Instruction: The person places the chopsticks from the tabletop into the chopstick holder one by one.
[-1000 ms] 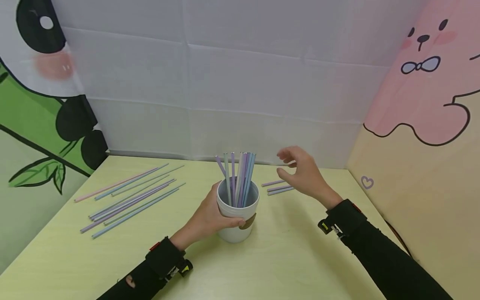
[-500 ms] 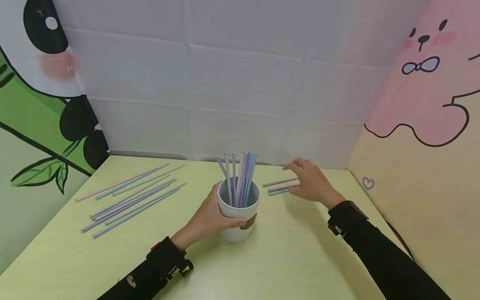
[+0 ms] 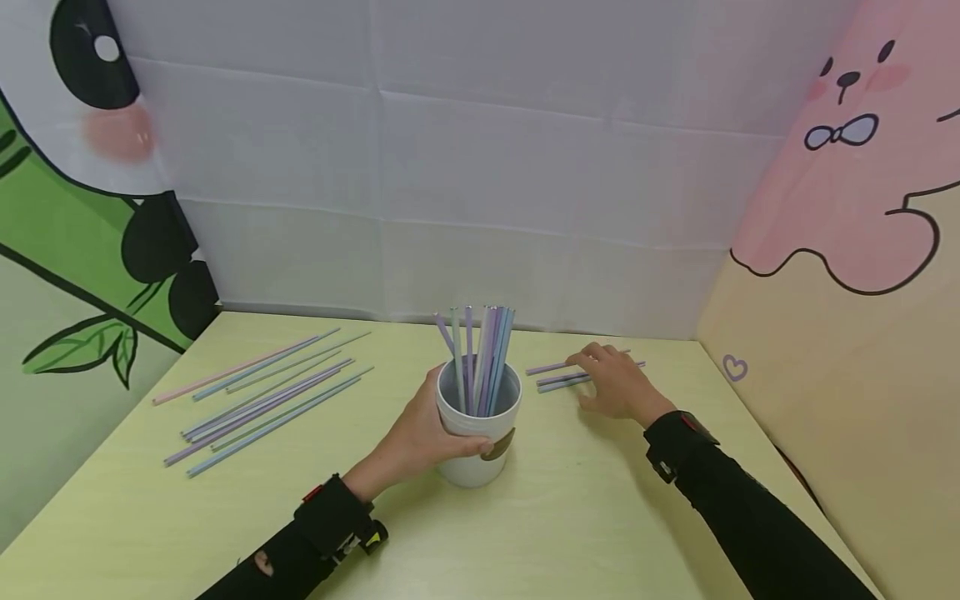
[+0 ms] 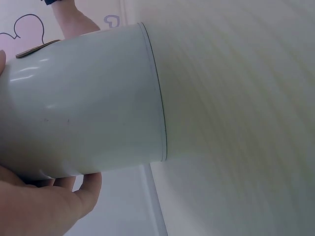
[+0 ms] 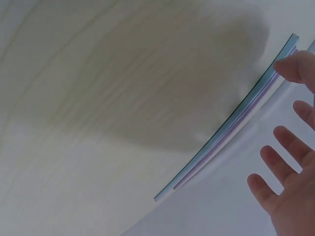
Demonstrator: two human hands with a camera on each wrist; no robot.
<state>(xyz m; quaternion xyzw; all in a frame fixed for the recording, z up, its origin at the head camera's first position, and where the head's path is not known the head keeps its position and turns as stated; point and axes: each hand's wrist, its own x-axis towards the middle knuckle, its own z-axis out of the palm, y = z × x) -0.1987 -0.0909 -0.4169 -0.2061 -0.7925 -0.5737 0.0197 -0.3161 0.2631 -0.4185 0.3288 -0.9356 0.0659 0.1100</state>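
My left hand [image 3: 412,433] grips a white cup [image 3: 471,473] from its left side, thumb across the front next to a brown patch. Inside the cup several straws [image 3: 483,358] in purple, green, white and blue stand upright or lean. The left wrist view has the cup wall [image 4: 88,103] large, its base at the table. Over the few straws lying at the right is my right hand [image 3: 615,385], fingers spread. In the right wrist view, the thumb tip overlaps the blue straw [image 5: 231,120] beside a purple one; the other fingers [image 5: 279,167] are apart from them.
Several pink, blue, green and purple straws [image 3: 262,408] lie slanted on the left of the pale yellow table [image 3: 570,533]. A white sheet [image 3: 480,167] closes off the back. Painted panels stand at both sides, a pink animal [image 3: 840,183] on the right one.
My right hand has moved from above the table, slightly right and then down, to the right-hand straws. The left hand and the cup have stayed in place.
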